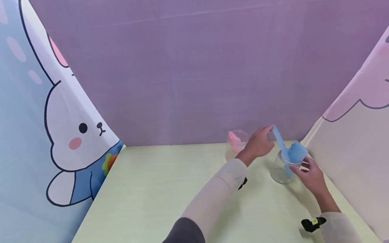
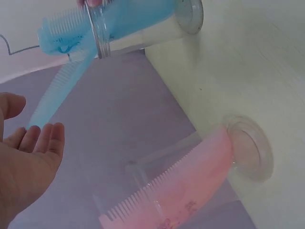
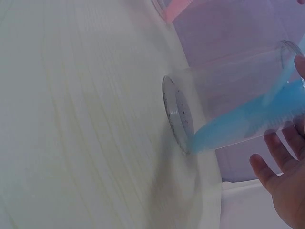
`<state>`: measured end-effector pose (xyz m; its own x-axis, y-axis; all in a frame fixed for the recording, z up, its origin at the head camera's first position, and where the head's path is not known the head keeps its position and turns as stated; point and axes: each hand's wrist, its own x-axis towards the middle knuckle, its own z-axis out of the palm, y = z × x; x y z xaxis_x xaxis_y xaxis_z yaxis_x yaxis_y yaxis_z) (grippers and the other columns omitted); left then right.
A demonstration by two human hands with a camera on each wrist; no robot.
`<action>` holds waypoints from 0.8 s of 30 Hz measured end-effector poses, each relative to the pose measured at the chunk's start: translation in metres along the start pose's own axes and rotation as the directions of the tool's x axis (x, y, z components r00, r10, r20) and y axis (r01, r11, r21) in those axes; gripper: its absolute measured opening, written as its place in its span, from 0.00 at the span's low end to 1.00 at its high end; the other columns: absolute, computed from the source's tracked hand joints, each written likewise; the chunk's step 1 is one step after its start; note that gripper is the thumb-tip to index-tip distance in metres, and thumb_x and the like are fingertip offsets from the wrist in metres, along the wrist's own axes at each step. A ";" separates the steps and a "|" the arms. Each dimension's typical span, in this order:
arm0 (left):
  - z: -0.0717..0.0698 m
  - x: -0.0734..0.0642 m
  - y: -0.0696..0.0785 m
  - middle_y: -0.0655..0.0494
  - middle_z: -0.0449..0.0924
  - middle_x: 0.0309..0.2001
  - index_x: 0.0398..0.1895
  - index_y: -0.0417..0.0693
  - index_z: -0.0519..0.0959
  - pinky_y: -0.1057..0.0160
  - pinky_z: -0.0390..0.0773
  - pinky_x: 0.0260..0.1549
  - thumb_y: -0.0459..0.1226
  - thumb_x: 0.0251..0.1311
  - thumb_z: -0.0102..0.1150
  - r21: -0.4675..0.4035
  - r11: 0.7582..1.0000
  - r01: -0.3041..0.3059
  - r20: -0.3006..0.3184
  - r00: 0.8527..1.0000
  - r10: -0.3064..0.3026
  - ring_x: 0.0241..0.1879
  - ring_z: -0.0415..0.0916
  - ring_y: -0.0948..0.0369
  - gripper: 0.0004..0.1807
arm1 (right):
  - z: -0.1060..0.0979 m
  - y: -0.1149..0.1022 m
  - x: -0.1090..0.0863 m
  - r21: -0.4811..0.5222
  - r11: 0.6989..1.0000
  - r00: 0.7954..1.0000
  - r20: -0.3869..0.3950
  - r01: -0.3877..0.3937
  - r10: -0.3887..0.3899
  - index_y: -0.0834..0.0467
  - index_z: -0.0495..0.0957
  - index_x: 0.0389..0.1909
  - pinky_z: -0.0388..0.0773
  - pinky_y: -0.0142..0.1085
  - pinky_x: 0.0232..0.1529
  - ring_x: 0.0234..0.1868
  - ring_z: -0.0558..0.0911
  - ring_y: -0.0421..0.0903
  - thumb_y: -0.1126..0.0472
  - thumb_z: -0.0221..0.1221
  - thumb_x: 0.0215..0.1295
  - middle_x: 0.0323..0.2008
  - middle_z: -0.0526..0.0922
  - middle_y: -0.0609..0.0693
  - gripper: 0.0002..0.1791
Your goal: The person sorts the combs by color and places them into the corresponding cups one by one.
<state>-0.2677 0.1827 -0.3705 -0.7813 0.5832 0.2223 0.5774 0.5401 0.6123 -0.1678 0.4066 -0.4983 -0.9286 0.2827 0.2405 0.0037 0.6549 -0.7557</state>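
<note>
A clear jar [image 1: 277,171] stands at the right of the table with two blue combs in it. One blue comb [image 1: 297,152] leans to the right, its wide toothed end above the rim. The other, slimmer blue comb [image 1: 280,140] slants up to the left. My left hand [image 1: 259,142] has its fingertips at that comb's upper end, the thumb held apart in the left wrist view. My right hand [image 1: 311,173] holds the jar near its rim, thumb in front and fingers on the far side. In the left wrist view, a pink comb [image 2: 190,176] leans inside a second clear jar [image 2: 252,148].
The pale table [image 1: 152,189] meets a purple backdrop [image 1: 182,74] behind the jars. A rabbit-print cloth [image 1: 67,135] hangs on the left, and a pink and cream cloth [image 1: 358,145] borders the right side, close to my right hand.
</note>
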 end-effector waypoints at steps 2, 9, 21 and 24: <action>0.002 -0.002 0.006 0.71 0.67 0.73 0.77 0.64 0.63 0.69 0.67 0.69 0.40 0.70 0.54 0.046 0.998 -0.036 0.026 0.999 0.035 0.73 0.63 0.70 0.33 | -0.001 0.000 0.000 -0.002 1.000 1.000 -0.010 0.007 -0.007 0.71 0.55 0.75 0.64 0.10 0.37 0.60 0.74 0.67 0.50 0.62 0.71 0.67 0.66 0.76 0.43; 0.005 -0.012 0.021 0.74 0.62 0.75 0.77 0.65 0.63 0.76 0.60 0.70 0.44 0.72 0.52 0.198 0.964 -0.175 0.155 0.977 0.145 0.75 0.58 0.74 0.31 | 0.000 -0.001 0.001 0.028 0.999 0.999 -0.031 0.036 -0.035 0.70 0.59 0.73 0.66 0.10 0.40 0.45 0.61 0.13 0.51 0.63 0.70 0.65 0.69 0.72 0.41; -0.006 -0.048 -0.010 0.70 0.59 0.77 0.79 0.62 0.59 0.73 0.60 0.72 0.46 0.73 0.54 0.214 0.955 -0.206 0.219 0.963 0.159 0.76 0.56 0.71 0.33 | -0.005 -0.008 0.001 -0.047 0.994 0.995 -0.027 0.100 -0.101 0.72 0.57 0.74 0.65 0.15 0.39 0.59 0.75 0.62 0.53 0.60 0.72 0.66 0.65 0.77 0.40; -0.016 -0.063 -0.030 0.68 0.59 0.78 0.80 0.61 0.59 0.69 0.62 0.73 0.46 0.72 0.55 0.212 0.956 -0.203 0.195 0.967 0.162 0.77 0.57 0.68 0.34 | -0.009 -0.010 0.001 -0.044 0.994 0.993 -0.051 0.103 -0.106 0.72 0.52 0.76 0.63 0.15 0.40 0.63 0.68 0.78 0.53 0.58 0.74 0.69 0.60 0.79 0.42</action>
